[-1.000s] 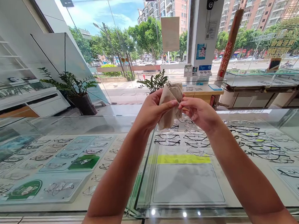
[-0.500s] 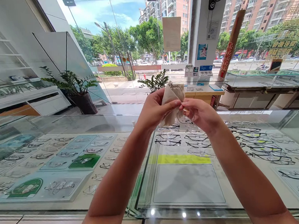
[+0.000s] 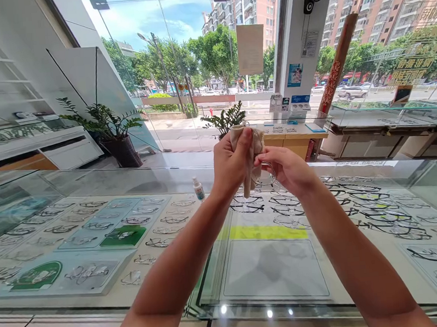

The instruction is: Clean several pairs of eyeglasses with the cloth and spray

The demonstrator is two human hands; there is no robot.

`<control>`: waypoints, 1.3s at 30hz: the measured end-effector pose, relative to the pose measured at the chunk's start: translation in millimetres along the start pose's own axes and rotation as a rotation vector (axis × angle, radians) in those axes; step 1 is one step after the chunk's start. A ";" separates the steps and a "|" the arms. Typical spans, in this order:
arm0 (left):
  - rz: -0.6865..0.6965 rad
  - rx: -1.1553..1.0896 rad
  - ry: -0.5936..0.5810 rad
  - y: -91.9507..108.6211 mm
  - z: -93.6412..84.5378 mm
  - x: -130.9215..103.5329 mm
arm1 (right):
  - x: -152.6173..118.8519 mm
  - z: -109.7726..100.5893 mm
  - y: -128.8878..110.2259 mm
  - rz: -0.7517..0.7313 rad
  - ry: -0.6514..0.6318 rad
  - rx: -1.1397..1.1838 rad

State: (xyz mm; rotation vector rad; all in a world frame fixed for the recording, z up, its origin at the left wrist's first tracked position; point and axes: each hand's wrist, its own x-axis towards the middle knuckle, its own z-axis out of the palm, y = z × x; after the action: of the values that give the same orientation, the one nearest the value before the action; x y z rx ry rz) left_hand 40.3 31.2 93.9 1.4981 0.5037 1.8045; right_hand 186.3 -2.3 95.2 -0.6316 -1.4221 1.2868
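Left hand point(image 3: 229, 166) is clamping a beige cloth point(image 3: 256, 141), thumb uppermost, apparently pressing its folds together; right hand point(image 3: 290, 169) is pinching thin-rimmed glasses point(image 3: 274, 171) beside it, likely steadying the frame, both hands working above the glass counter point(image 3: 159, 179).

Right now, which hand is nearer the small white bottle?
Left. The left hand, holding the beige cloth, is just up and to the right of the small white bottle in view; the right hand is farther right, past the cloth.
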 end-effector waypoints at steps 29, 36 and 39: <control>-0.340 -0.272 -0.293 5.4 -3.1 2.7 | 2.4 -14.5 -7.8 -0.032 0.092 -0.047; -0.233 -0.247 -0.194 -1.0 3.9 -1.4 | 0.5 -13.9 -6.1 -0.034 0.020 -0.091; -0.187 -0.207 -0.112 -6.5 6.2 -1.2 | 1.3 -11.2 -3.6 -0.054 -0.009 -0.137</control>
State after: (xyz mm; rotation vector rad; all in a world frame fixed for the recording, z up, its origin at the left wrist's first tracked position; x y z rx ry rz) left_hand 48.2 33.7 90.2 1.3548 0.3763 1.5673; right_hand 197.1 1.9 97.4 -0.6746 -1.5342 1.1592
